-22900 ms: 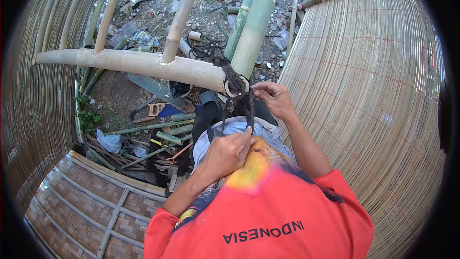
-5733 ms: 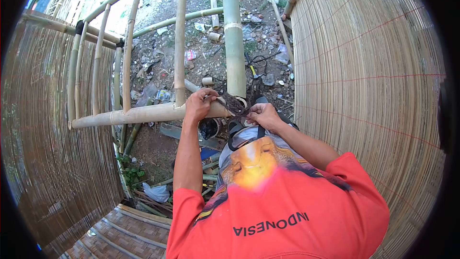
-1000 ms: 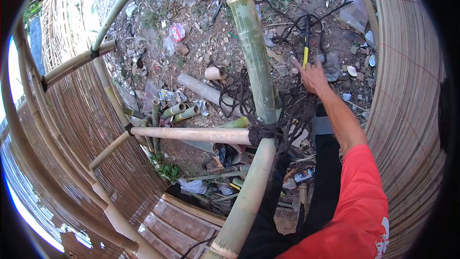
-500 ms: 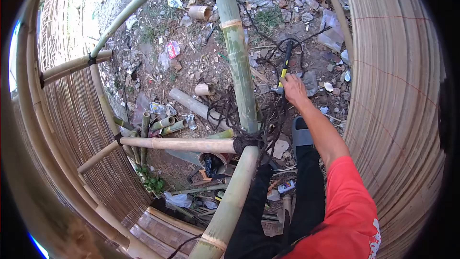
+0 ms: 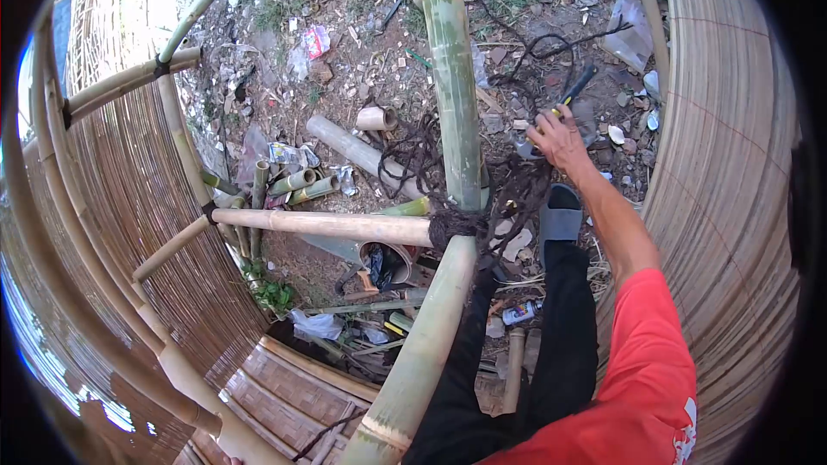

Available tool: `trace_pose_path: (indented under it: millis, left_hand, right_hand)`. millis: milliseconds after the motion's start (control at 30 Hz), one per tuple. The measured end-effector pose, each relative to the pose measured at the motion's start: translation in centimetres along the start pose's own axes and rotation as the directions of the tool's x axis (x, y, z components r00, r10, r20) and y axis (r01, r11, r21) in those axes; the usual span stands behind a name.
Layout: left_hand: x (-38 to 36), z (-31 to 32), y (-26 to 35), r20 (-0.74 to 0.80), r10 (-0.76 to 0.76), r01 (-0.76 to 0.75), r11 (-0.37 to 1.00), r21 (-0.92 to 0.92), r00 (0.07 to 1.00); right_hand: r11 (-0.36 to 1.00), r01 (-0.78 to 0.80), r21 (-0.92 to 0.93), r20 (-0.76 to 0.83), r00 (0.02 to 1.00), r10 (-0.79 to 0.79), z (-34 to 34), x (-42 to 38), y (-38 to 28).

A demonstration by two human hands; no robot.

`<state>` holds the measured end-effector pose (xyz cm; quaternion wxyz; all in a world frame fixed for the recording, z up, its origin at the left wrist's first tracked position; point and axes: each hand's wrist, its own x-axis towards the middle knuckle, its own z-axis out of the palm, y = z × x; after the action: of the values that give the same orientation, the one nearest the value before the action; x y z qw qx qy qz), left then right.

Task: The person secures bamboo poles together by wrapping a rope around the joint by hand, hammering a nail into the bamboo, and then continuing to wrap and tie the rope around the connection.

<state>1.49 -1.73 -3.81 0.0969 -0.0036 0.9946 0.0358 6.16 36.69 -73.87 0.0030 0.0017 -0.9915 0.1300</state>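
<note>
My right hand is closed around a hammer with a black and yellow handle. It grips the handle close to the metal head, just above the littered ground, and the black grip end points away to the upper right. Left of this hand, dark fibre rope hangs in a tangle by an upright bamboo pole. More of this rope binds the joint where the pole meets the other bamboo poles. At the bottom edge, only a sliver of what looks like my left hand shows; its fingers cannot be made out.
A horizontal bamboo pole runs left from the joint, and a thick one slants toward me. Slatted bamboo screens stand on both sides. Cut bamboo pieces, a bucket and a spray can lie below.
My right hand has closed on the hammer near its head and tilted it, its grip end swinging rightward and lower. The view has shifted, and the brown blur at lower left has mostly gone.
</note>
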Motion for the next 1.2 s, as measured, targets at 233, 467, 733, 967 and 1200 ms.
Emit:
trace_pose_path:
  millis: [233,467,733,967,1200]
  left_hand:
    - [0.0,-2.5,0.1,0.04,0.01,0.001,0.958,-0.288,0.999]
    - [0.3,-3.3,-0.6,0.059,0.132,-0.08,0.84,-0.537,0.989]
    - [-0.6,-1.6,-2.0,-0.164,0.201,-0.259,0.759,-0.597,0.966]
    - [-0.8,-0.5,-2.9,-0.261,0.237,-0.351,0.699,-0.623,0.936]
    - [-0.5,0.2,-3.1,-0.301,0.261,-0.395,0.702,-0.593,0.917]
  right_hand:
    - [0.865,-0.474,0.165,-0.284,0.817,0.502,-23.8,-1.2,-5.2]
    - [0.379,-0.681,0.626,0.169,0.594,0.786,-42.4,-7.5,-11.5]
    - [0.361,-0.723,0.589,0.43,0.658,0.618,-55.4,-16.0,-22.1]
    - [0.338,-0.393,0.855,0.133,0.796,0.59,-66.2,-10.9,-37.1]
    - [0.39,-0.56,0.731,0.411,0.817,0.405,-71.4,-3.2,-41.7]
